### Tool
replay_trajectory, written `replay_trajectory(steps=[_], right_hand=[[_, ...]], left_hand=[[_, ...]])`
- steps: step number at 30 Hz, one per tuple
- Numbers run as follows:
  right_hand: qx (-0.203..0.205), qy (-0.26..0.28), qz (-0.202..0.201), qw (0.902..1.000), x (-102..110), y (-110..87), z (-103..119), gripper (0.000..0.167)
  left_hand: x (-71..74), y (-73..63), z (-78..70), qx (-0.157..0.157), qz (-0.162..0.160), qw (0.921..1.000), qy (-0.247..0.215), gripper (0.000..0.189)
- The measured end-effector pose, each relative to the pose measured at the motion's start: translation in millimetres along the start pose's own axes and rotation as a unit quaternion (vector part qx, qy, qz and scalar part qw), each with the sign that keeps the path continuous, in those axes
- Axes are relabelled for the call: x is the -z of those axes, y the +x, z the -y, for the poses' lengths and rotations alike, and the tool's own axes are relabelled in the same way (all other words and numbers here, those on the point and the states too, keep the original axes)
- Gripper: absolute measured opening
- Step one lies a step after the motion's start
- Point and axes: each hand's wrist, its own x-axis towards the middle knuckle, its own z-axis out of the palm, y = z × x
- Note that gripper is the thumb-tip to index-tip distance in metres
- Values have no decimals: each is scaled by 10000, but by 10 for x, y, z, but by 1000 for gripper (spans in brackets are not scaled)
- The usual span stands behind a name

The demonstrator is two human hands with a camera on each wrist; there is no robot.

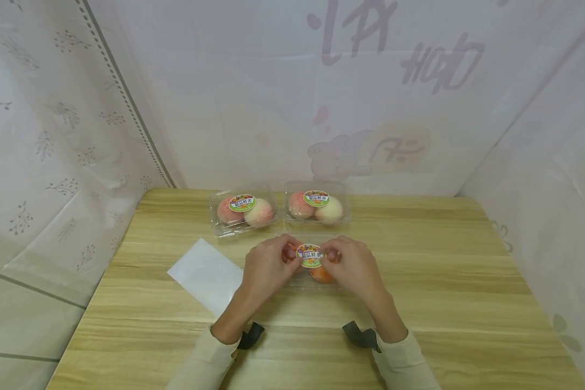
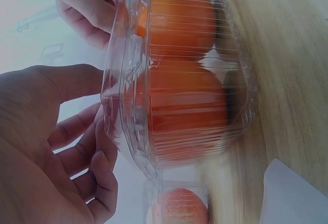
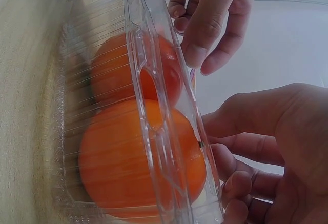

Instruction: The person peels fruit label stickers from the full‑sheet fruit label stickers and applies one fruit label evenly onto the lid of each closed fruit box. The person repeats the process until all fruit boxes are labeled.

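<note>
Just above the lid of a clear plastic clamshell box (image 2: 195,147), my two hands face each other at a round, colourful fruit sticker (image 1: 311,255). My left hand (image 1: 267,265) pinches the sticker's left edge between thumb and fingers. At the opposite edge my right hand (image 1: 353,265) pinches it likewise. Fingertips of both hands are against or very close to the lid; exact contact cannot be told. Inside the box lie two orange round fruits, one showing as a smooth orange fruit (image 3: 128,157) in the right wrist view. The hands partly cover the box in the head view.
Behind stand two clear boxes of pink and cream peaches, a left box (image 1: 219,229) and a right box (image 1: 341,190), each bearing a similar sticker. A white paper sheet (image 1: 207,273) lies left on the wooden table (image 1: 443,271). Printed curtains (image 1: 234,108) enclose the table.
</note>
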Motion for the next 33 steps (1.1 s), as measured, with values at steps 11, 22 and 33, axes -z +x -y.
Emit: replay_trajectory(steps=[11, 22, 33], right_hand=[[70, 3, -7, 10000, -13, 0, 10, 14], [409, -119, -7, 9991, -40, -10, 33, 29], [483, -277, 66, 9984, -68, -8, 33, 37]], left_hand=[[-11, -14, 6, -24, -62, 10000, -10, 25], [-42, -24, 14, -446, -83, 9989, 132, 17], [-68, -31, 36, -638, 33, 9975, 298, 17]])
